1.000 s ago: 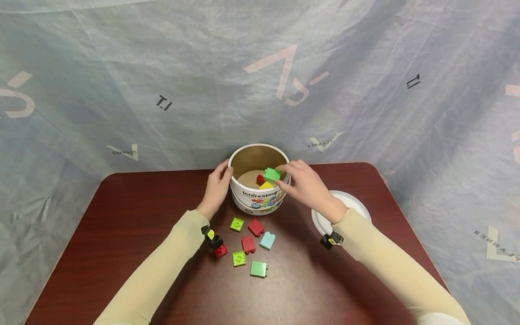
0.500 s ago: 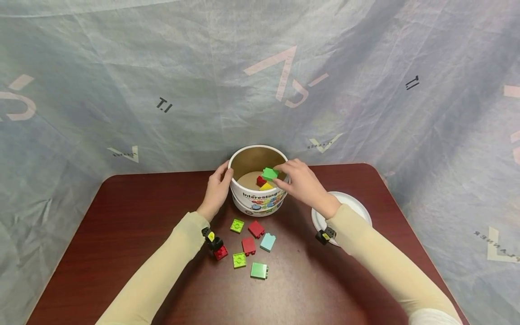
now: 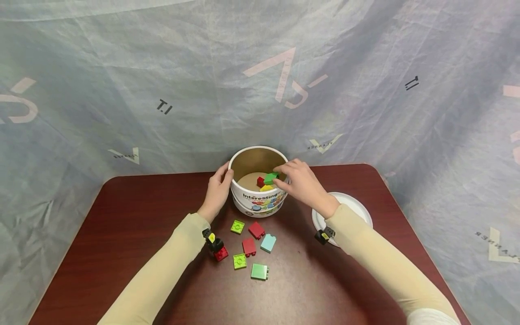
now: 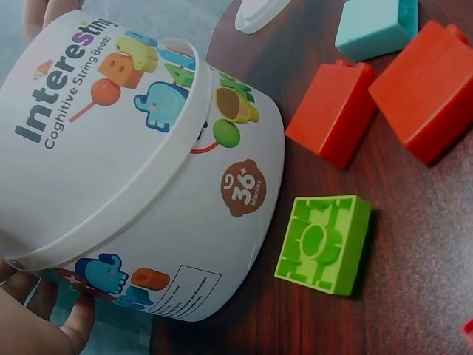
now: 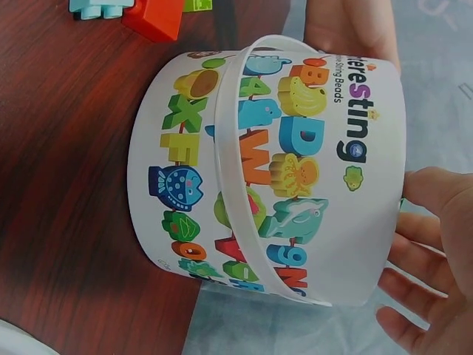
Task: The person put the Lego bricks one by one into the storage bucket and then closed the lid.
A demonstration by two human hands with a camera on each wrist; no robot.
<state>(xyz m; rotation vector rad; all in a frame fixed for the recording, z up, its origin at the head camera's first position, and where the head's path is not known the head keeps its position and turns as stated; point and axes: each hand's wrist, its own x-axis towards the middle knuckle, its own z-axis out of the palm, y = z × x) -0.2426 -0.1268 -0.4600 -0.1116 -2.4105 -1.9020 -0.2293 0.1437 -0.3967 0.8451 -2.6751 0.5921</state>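
A white bucket (image 3: 245, 204) printed "Interesting" stands near the table's back edge. My left hand (image 3: 216, 193) grips its left side, thumb at the rim. My right hand (image 3: 301, 185) is at the right rim and pinches a green building block (image 3: 270, 179) just inside the opening. Below that block, a red block (image 3: 260, 181) and a yellow block (image 3: 266, 188) lie in the bucket. In the right wrist view, the bucket's wall (image 5: 369, 244) hides most of the green block. The left wrist view shows fingers (image 4: 33, 314) against the bucket's side.
Several loose blocks lie in front of the bucket, among them a red block (image 3: 249, 247), a light blue block (image 3: 268, 243), a lime block (image 3: 239, 261) and a green block (image 3: 259, 271). A white lid (image 3: 350, 204) lies under the right forearm. Grey cloth (image 3: 195, 90) hangs behind the table.
The pinched green block has tipped and sunk slightly into the bucket, with my right hand shifted a little to the left. My left hand stays on the bucket.
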